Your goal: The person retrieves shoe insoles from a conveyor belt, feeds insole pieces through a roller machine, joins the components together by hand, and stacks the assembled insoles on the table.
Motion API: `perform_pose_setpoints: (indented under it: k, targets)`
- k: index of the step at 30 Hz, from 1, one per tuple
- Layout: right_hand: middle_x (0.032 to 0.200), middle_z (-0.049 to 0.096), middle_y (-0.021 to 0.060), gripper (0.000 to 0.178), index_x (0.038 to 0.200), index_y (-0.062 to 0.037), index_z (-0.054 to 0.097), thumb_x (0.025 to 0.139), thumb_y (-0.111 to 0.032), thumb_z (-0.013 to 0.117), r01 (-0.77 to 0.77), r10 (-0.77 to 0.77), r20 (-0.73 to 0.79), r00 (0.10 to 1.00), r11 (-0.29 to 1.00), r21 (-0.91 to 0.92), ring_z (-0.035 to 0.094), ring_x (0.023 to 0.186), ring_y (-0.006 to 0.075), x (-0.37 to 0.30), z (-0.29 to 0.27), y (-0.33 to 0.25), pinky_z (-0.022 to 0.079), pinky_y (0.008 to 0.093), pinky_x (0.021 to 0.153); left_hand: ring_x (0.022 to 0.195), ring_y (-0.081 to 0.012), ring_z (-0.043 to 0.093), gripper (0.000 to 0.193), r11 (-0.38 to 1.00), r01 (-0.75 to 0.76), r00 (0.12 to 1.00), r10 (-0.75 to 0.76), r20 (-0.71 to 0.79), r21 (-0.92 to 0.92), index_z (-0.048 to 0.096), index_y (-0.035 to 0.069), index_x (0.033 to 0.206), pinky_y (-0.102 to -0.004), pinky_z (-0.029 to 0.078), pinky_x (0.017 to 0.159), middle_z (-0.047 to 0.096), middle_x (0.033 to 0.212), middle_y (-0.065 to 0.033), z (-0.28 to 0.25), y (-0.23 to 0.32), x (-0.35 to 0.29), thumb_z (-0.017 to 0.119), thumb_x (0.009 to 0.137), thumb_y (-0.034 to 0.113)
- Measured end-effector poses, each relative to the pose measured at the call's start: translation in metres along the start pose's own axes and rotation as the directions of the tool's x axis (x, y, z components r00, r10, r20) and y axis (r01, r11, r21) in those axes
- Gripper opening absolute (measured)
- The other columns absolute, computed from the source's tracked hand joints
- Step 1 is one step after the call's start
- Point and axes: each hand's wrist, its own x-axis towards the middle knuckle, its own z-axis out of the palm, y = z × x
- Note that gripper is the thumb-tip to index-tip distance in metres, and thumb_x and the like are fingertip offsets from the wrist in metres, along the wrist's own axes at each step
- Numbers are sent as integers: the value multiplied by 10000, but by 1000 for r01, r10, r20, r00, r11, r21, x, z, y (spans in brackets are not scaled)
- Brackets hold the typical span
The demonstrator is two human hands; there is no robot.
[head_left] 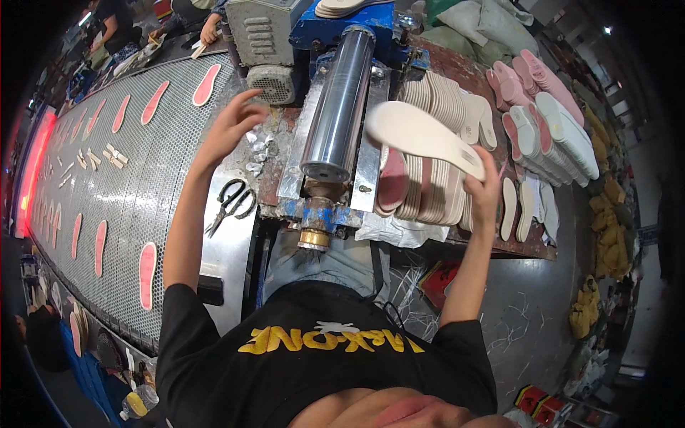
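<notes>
My right hand (486, 187) grips one end of a cream insole (421, 137), which hangs tilted over the rows on the right side of the bench. Its far end points toward the shiny metal roller (341, 107). Beneath it stand stacked insoles (446, 187), mostly cream with some pink. My left hand (234, 128) is raised in the air left of the roller, slightly blurred, fingers apart and nothing in them. Close below that hand lie crumpled white scraps (258, 151). Black-handled scissors (232, 205) rest on the metal ledge by my left forearm.
On the left, a mesh conveyor (135, 175) carries spaced pink insoles (148, 274) past a glowing red heater (37, 171). A grey motor housing (264, 32) stands behind the roller. More pink and white insole stacks (560, 132) fill the far right. Another person's hand (210, 30) shows at the conveyor's far edge.
</notes>
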Motion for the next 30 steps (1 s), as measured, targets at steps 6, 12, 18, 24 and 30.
perform_pose_setpoints:
  k: [6, 12, 18, 24, 30]
  targets:
    - [1098, 566, 134, 596, 1262, 37, 457, 778, -281, 597, 119, -129, 158, 979, 991, 67, 538, 1006, 178, 10, 77, -50, 435, 288, 877, 1200, -223, 503, 751, 935, -299, 891, 201, 406, 193, 428, 62, 1384, -360, 395, 1020, 538, 1290, -116, 24, 82, 24, 764, 769, 333]
    - [968, 522, 47, 606, 1352, 34, 413, 840, -228, 605, -97, -52, 321, 946, 897, 432, 500, 855, 98, -11, 98, -63, 408, 214, 739, 1235, -286, 481, 881, 761, -414, 876, 184, 446, 499, 463, 115, 1359, -418, 375, 1066, 498, 1342, -112, -5, 86, 26, 853, 607, 357]
    - [760, 451, -36, 388, 1254, 20, 538, 881, -85, 560, -162, 61, 289, 955, 926, 342, 394, 632, 27, -24, 98, -42, 326, 164, 557, 1259, -276, 455, 903, 698, -383, 908, 164, 386, 605, 443, 128, 1377, -414, 348, 1085, 484, 1364, -96, -53, 52, 1, 845, 583, 278]
    - [785, 549, 50, 304, 1153, 0, 598, 853, -35, 567, -21, 41, 64, 997, 957, -289, 504, 665, 126, -34, 101, 9, 420, 259, 594, 1269, -218, 439, 1002, 878, 349, 904, -225, 363, -326, 251, 120, 1482, -377, 345, 1060, 426, 1408, -110, -31, -31, -74, 800, 691, 396]
    - [1367, 408, 246, 432, 1272, 8, 500, 892, -187, 565, 230, -117, 222, 968, 769, -596, 374, 1271, 429, -38, 106, 73, 297, 462, 1067, 1218, -176, 482, 890, 481, 147, 988, -120, 102, -864, 129, 140, 1506, -343, 432, 976, 429, 1388, -69, 28, -50, -109, 704, 827, 131]
